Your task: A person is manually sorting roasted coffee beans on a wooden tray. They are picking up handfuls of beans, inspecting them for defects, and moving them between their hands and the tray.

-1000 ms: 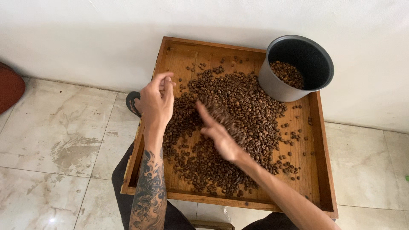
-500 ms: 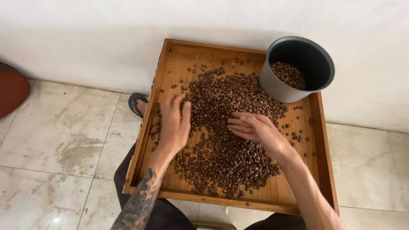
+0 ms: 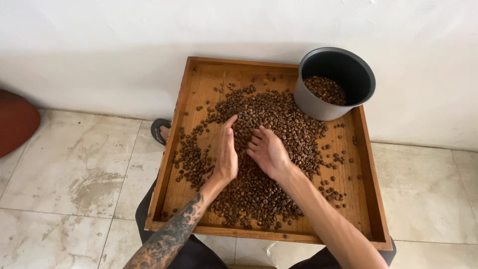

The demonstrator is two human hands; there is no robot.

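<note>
A square wooden tray (image 3: 372,199) rests on my lap, covered with a spread of brown coffee beans (image 3: 286,124). My left hand (image 3: 226,152) stands on edge in the beans, fingers together and pointing away from me. My right hand (image 3: 268,151) lies in the beans just to its right, fingers curled inward toward the left hand. The two hands face each other with a narrow strip of beans between them. A dark grey pot (image 3: 334,82) with some beans inside sits in the tray's far right corner.
A white wall runs behind the tray. Pale stone floor tiles (image 3: 74,174) lie to the left and right. A dark sandal (image 3: 159,130) peeks out by the tray's left edge, and a red-brown rounded object (image 3: 15,122) sits at far left.
My left hand came down from above the tray's left side into the beans. Both hands drew together near the pile's middle, the right hand sliding left and curling.
</note>
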